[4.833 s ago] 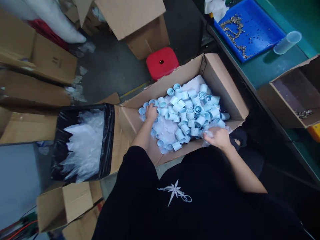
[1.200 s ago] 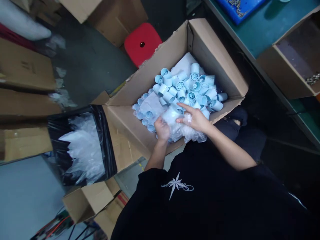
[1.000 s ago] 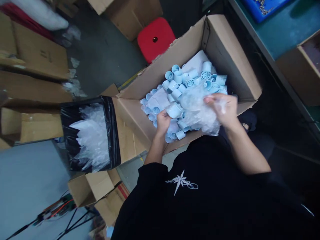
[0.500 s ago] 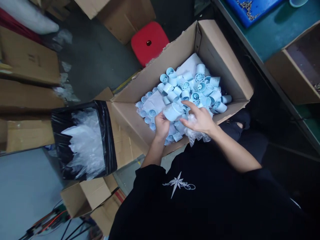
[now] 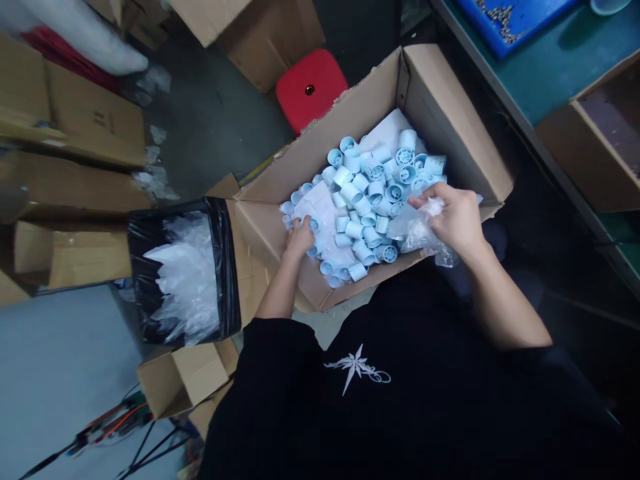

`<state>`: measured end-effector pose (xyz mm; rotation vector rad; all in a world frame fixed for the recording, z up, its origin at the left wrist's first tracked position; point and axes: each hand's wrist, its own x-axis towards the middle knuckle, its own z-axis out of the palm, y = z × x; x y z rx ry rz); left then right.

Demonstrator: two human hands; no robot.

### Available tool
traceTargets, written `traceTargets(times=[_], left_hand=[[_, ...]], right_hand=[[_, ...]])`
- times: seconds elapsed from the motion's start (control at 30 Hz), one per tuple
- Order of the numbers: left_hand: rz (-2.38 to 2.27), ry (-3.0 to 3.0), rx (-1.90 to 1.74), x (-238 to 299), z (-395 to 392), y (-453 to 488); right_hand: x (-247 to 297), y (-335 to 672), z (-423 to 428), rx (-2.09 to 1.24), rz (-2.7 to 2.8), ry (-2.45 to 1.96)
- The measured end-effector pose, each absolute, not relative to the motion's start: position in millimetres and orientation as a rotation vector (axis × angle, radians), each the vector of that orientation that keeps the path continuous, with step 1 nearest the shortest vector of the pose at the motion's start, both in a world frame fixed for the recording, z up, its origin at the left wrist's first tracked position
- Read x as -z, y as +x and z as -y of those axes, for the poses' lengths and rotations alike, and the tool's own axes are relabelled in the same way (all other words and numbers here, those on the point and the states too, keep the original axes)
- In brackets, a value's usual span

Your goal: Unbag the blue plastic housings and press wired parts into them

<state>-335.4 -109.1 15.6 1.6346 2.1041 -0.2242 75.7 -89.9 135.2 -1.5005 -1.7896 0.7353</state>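
- Pale-blue, short plastic cylinders (image 5: 353, 193) heap inside an open brown cardboard box (image 5: 455, 113) — hollow mouths here, spoked ends there!
- Left hand (image 5: 300, 237), fingers loosely curled over cylinders at the box's left end; can't tell whether it grips one.
- Right hand (image 5: 457, 220) closed on crumpled clear plastic film (image 5: 420, 230).
- Beyond: red stool (image 5: 320, 77), grey floor (image 5: 210, 107), green table (image 5: 550, 80) carrying a blue plastic tray (image 5: 540, 20).

Dozens of blue cups (image 5: 351, 193) — one stool (image 5: 319, 100), one tray (image 5: 534, 12).

Light-blue cylinders (image 5: 371, 237) partly hidden by plastic (image 5: 419, 230), tray (image 5: 545, 11) cropped at top
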Motion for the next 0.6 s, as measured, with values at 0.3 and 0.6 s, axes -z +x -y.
traceTargets(times=[0.3,0.6], left_hand=[[-2.105,1.610,0.237,7,102,-332],[-2.241,1.643,-0.023,-34,91,-322]], right_hand=[[-111,93,121,-0.860,1.646,-1.464],[-100,111,141,-1.004,1.379,-1.329]])
